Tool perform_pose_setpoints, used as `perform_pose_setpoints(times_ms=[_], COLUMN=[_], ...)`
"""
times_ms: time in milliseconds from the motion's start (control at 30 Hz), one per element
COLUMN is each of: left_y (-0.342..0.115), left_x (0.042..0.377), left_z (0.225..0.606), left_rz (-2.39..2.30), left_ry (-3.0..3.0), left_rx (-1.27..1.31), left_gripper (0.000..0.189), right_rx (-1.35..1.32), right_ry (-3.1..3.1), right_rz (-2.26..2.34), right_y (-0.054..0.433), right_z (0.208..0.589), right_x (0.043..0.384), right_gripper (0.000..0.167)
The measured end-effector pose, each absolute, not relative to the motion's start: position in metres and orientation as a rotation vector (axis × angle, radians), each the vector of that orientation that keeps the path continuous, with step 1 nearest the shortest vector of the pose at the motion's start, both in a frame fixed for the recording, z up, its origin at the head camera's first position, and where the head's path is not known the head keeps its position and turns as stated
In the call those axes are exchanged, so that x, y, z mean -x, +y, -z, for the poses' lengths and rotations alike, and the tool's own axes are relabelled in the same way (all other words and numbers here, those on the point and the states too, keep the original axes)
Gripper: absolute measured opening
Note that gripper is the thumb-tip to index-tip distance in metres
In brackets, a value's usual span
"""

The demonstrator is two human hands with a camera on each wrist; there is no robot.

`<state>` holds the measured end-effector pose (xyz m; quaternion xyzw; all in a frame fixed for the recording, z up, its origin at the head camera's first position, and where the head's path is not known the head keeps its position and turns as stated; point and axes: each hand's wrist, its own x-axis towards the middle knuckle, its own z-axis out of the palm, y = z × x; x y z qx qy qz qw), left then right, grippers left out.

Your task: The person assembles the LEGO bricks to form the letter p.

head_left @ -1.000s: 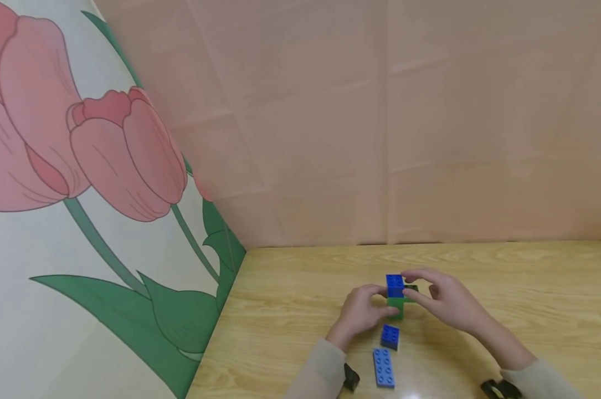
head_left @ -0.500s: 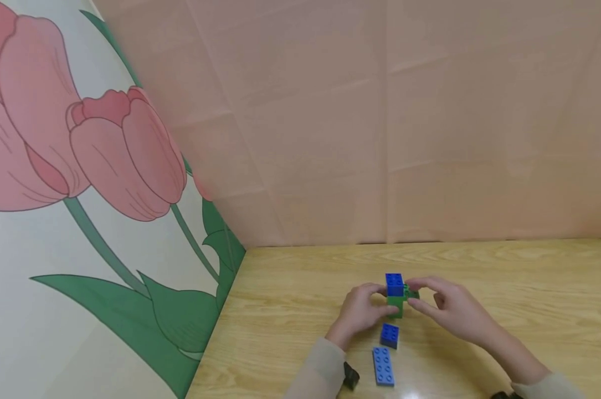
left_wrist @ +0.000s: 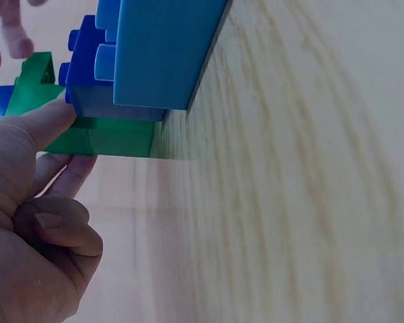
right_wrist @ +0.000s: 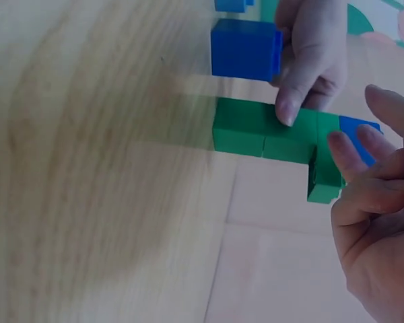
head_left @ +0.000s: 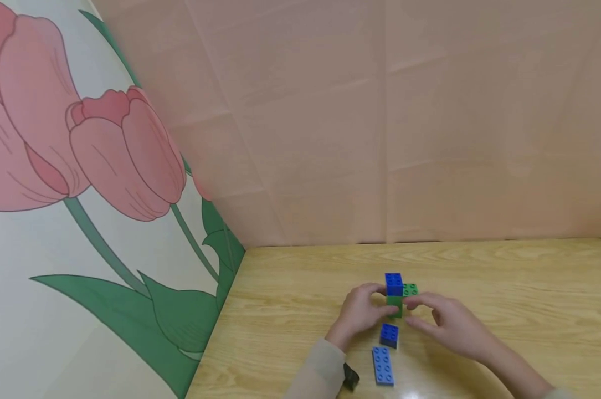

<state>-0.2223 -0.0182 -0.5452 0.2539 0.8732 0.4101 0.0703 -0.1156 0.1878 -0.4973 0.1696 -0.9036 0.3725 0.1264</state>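
Observation:
A small tower stands on the table: green bricks below, a long green brick jutting to the right near the top, and a dark blue brick on top. My left hand holds the green column between thumb and fingers; the thumb lies on its near side in the right wrist view. Just right of the tower is my right hand, thumb and index finger apart. In the right wrist view its fingertips overlap the upper green brick. Nothing sits between them.
Nearer than the tower, a dark blue brick with studs up sits on the table. Closer still lies a longer, lighter blue brick. A pink covering rises behind the table, and a tulip-printed wall at the left.
My right hand has come off the blue top brick, passed by the jutting green brick, and moved down toward me. The left hand has kept its hold on the tower.

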Motion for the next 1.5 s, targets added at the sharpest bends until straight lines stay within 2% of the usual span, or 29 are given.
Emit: perform_pose_setpoints(times_ms=[500,1167,1500], left_y=[-0.021,-0.027,-0.026], left_x=[0.219,0.215,0.216], left_z=[0.547,0.536,0.537], left_rz=[-1.271,-1.368,-1.392], left_ry=[2.626,2.589,2.595], left_rx=[-0.777,-0.786,-0.815], left_gripper=[0.042,0.040,0.041], right_rx=[-0.507,-0.448,-0.516], right_ry=[-2.790,-2.879,-2.853], right_rz=[-0.963,-0.927,-0.892], right_y=[0.174,0.150,0.148], right_z=[0.511,0.525,0.531], right_x=[0.111,0.111,0.114], right_gripper=[0.040,0.040,0.040])
